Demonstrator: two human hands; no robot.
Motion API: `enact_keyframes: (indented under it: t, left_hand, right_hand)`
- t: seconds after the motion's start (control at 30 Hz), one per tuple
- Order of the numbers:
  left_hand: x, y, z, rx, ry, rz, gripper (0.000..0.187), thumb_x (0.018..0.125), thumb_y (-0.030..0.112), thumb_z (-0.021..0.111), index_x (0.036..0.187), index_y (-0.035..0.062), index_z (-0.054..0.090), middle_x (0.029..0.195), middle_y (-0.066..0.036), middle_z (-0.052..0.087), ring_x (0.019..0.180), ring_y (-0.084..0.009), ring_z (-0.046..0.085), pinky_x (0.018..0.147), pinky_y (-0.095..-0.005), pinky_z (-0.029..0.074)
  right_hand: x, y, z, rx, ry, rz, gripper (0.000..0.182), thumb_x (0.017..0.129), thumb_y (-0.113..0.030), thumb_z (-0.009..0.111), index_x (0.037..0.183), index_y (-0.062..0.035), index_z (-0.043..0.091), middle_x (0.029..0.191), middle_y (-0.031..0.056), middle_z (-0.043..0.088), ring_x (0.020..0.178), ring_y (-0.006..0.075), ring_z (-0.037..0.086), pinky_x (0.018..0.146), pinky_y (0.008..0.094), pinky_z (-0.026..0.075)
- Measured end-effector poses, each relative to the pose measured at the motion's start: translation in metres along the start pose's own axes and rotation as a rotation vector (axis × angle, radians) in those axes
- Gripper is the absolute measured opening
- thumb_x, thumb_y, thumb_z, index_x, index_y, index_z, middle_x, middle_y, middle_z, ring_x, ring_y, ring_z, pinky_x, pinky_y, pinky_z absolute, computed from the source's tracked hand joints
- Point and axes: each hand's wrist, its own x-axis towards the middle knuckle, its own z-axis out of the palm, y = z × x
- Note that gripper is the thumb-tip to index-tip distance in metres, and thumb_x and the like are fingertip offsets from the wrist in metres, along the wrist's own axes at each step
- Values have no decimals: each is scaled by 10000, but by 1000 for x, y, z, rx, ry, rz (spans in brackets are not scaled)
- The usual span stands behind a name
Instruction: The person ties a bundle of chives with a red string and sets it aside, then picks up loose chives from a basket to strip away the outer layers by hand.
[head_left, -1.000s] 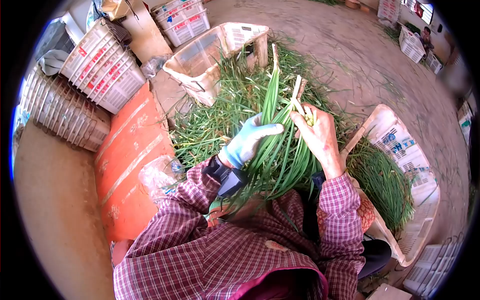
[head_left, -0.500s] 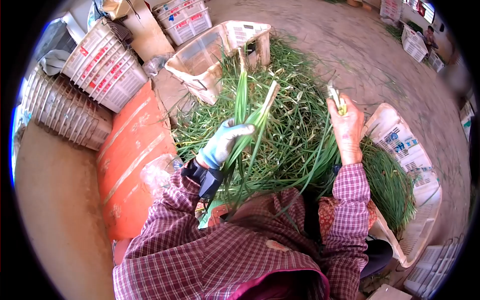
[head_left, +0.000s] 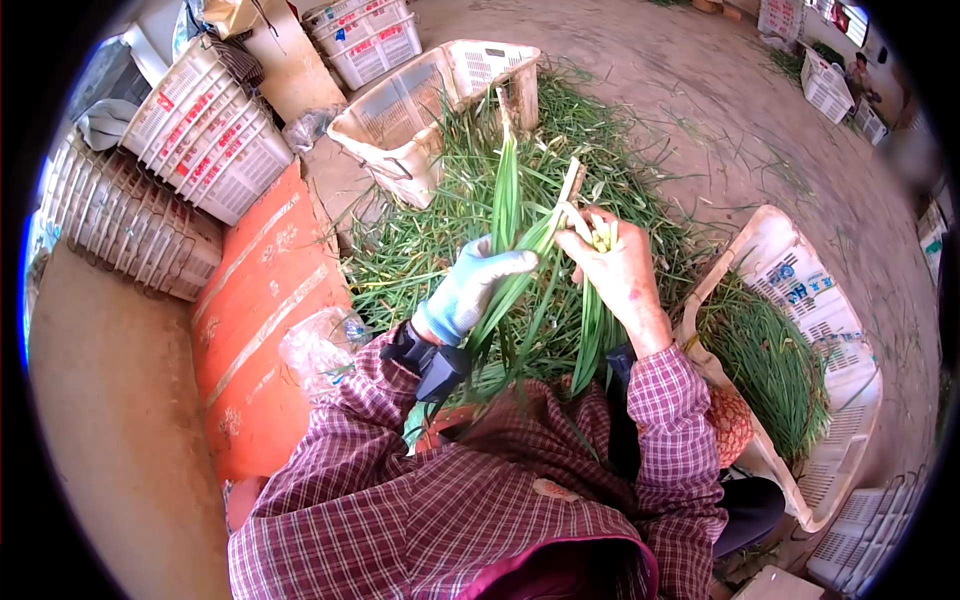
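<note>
- Head view: gloved left hand [head_left: 470, 285] closed round a bunch of green onion stalks [head_left: 507, 215], held upright over the loose pile of greens [head_left: 430, 250] on the floor.
- Bare right hand [head_left: 615, 270] clenched on a few pale trimmed stems [head_left: 600, 235], fingertips touching one stalk of the bunch near its whitish end.
- Likely light, limp, easily bruised; leaves floppy, lower stems stiffer. Best gripped low, where stalks gather.
- Long flat green blades, pale toward the base.
- Just right: white crate [head_left: 800, 290] holding sorted greens.
</note>
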Motion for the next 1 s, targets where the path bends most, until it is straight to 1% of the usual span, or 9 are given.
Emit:
enact_keyframes:
  t: [0.13,0.2,0.37,0.43,0.53,0.7,0.8,0.87,1.0]
  left_hand:
    - [-7,6,-6,18,-32,-92,380,787,237,723,1089,30,619,808,7,610,629,-59,550,533,-201,433]
    - [-13,9,-3,8,10,-126,244,802,213,704,947,30,633,696,-2,580,543,-94,529,511,-234,430]
    - [-13,-13,-45,-193,-144,-131,283,839,244,663,969,3,592,685,-35,562,518,-136,544,484,-249,445]
    - [-11,-18,-52,-395,-272,-190,344,865,269,605,1074,2,552,759,-54,553,533,-173,484,495,-314,388]
    - [-6,-23,-37,-513,-420,-221,331,880,294,575,1074,27,548,756,-37,515,511,-133,445,488,-295,368]
    - [-6,-28,-13,-552,-524,-216,291,910,321,532,1031,57,554,712,-4,489,471,-93,412,465,-269,356]
    - [-9,-32,-11,-563,-484,-240,295,921,319,523,1040,52,560,711,-2,489,464,-89,406,464,-270,358]
    - [-10,-34,-16,-586,-459,-262,301,923,320,521,1043,48,564,711,-4,491,462,-93,407,464,-271,359]
    - [-16,-35,-34,-464,-453,-156,313,924,319,524,1041,33,572,723,-44,522,479,-132,432,473,-285,373]
  right_hand:
    - [10,27,-13,-370,116,-331,141,771,-64,673,901,-15,649,732,52,657,579,123,593,523,256,487]
    - [12,31,-24,-436,170,-349,139,774,-55,675,905,-14,647,761,62,659,600,125,602,530,261,492]
    - [24,40,-57,-541,482,-284,261,781,-81,715,1033,-41,660,819,122,667,642,144,626,563,272,505]
    - [17,38,-54,-391,403,-200,343,790,-132,721,1120,-75,647,945,125,679,594,121,604,527,248,505]
    - [4,17,-31,114,24,-68,455,803,-188,710,1237,-136,585,1055,63,640,525,37,517,462,179,504]
    - [1,14,-13,302,-304,-38,342,828,-177,687,1142,-54,629,716,-34,575,522,46,531,472,196,458]
    - [2,19,-15,277,-312,-43,308,836,-197,680,1106,-55,642,698,-24,587,517,51,539,463,198,455]
    - [-1,18,-23,-26,-159,-61,270,848,-207,667,1072,-56,648,732,2,623,517,56,545,456,205,458]
    - [16,38,-55,-129,313,-55,215,856,-187,664,1013,-40,665,698,10,619,522,48,524,457,206,447]
